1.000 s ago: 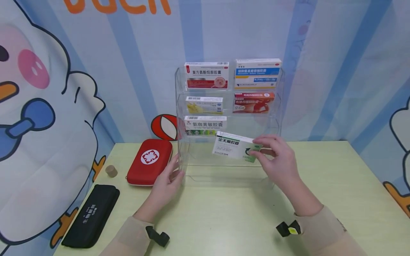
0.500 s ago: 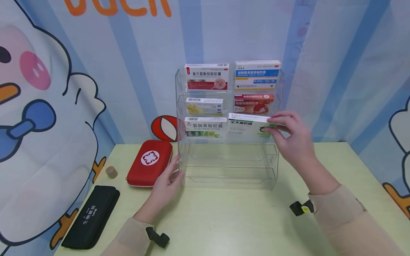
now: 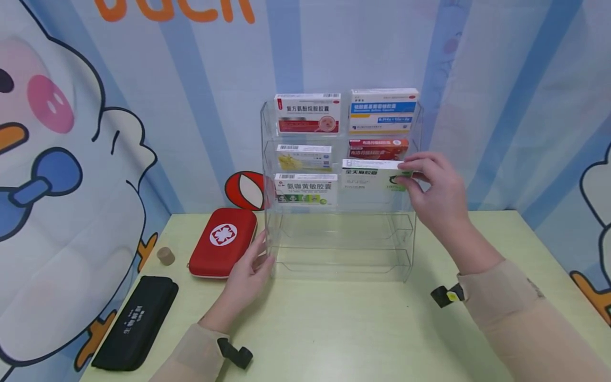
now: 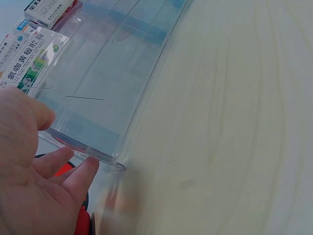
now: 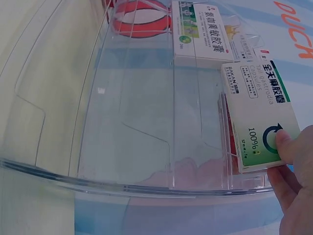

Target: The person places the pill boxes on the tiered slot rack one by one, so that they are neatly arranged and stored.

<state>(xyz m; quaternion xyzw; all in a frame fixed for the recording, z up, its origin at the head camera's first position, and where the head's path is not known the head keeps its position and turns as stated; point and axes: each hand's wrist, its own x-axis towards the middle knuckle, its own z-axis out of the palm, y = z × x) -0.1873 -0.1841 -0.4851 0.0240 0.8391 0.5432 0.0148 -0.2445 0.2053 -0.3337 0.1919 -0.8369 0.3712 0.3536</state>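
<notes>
A white-and-green medicine box (image 3: 369,176) is pinched at its right end by my right hand (image 3: 439,196). It is held in front of the third tier of a clear display rack (image 3: 343,260), overlapping the lower part of a red medicine box (image 3: 377,148). In the right wrist view, thumb and fingers hold the corner of the white-and-green box (image 5: 259,112). My left hand (image 3: 248,273) holds the rack's lower left side; the left wrist view has the thumb and fingers of that hand (image 4: 39,166) on either side of the panel. Left of the held box stands a white capsule box (image 3: 306,188).
Other medicine boxes stand on the upper tiers: a red-and-white box (image 3: 308,114), a blue-and-white box (image 3: 383,111) and a yellow-and-white box (image 3: 304,157). On the left lie a red first-aid case (image 3: 221,241), a black pouch (image 3: 136,323) and a small brown cylinder (image 3: 166,255).
My right hand has carried the white-and-green box up and to the right, from before the lower tiers to the third tier, then slightly higher. My left hand has stayed put.
</notes>
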